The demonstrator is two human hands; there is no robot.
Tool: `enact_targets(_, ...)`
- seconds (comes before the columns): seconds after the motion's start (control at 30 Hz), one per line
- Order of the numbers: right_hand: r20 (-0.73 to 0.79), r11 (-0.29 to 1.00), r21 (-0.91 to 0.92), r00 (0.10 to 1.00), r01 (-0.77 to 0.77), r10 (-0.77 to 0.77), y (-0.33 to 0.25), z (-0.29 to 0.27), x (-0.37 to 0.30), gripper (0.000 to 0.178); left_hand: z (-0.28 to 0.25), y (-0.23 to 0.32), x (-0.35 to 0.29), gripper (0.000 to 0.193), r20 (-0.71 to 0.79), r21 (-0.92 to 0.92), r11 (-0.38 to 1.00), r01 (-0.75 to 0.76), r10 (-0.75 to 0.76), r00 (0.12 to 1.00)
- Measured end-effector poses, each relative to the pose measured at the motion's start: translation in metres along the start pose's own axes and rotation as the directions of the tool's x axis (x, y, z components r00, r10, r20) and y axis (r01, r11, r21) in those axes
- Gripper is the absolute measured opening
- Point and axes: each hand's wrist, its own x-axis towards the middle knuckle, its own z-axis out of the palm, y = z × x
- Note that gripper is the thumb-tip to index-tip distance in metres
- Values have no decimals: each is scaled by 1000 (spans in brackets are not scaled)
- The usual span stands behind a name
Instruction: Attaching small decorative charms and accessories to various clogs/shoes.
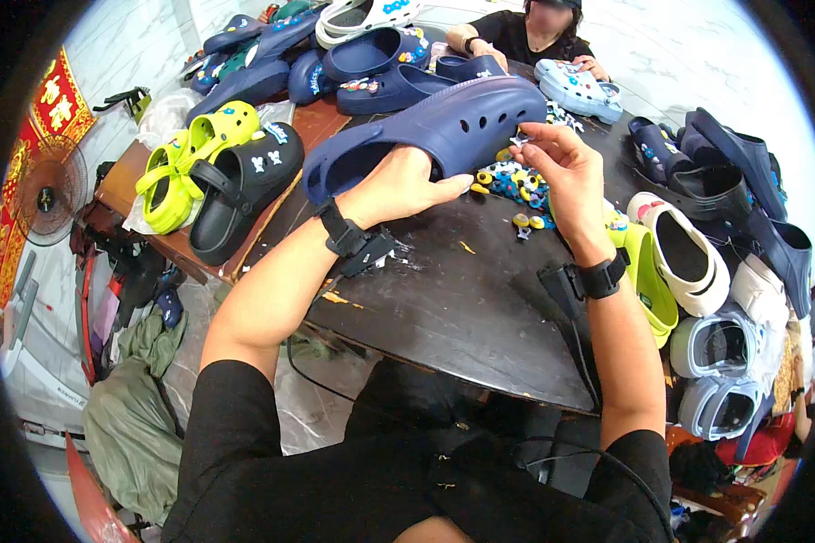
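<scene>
A navy foam clog with holes in its upper is held up over the dark table, its toe toward the right. My left hand reaches inside the clog, gripping it with the thumb outside, along its near edge. Beside the toe, my right hand pinches a small whitish shoe charm between thumb and fingertips. Under the toe and next to my right hand spreads a pile of small coloured charms, mostly yellow, blue and white. The fingertips of my left hand are hidden within the clog.
Lime-green clogs and a black clog stand left. Navy clogs are heaped behind. White, pale blue and dark clogs crowd the right. Across the table, another person handles a light-blue clog.
</scene>
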Motion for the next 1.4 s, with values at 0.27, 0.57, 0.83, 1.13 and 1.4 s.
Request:
enact_targets(0.27, 5, 859, -449, 963, 244, -271, -13, 6, -4, 18, 6, -1, -5, 53, 17, 125, 983, -133, 132, 991)
enact_targets(0.57, -47, 803, -552, 953, 224, -299, -13, 8, -6, 26, 4, -2, -5, 52, 84, 160, 976, -149, 137, 987)
enact_targets(0.83, -2, 610, -733, 895, 301, -446, -19, -2, -1, 70, 2, 1, -5, 55, 202, 88, 986, -144, 124, 972)
enact_targets(1.13, 83, 857, -424, 955, 292, -285, -6, -16, 6, 82, 13, -20, -10, 70, 226, 98, 974, -206, 179, 957)
enact_targets(1.4, 164, 899, -329, 955, 289, -247, -4, -14, 7, 66, 10, -14, -12, 66, 262, 51, 992, -116, 99, 960)
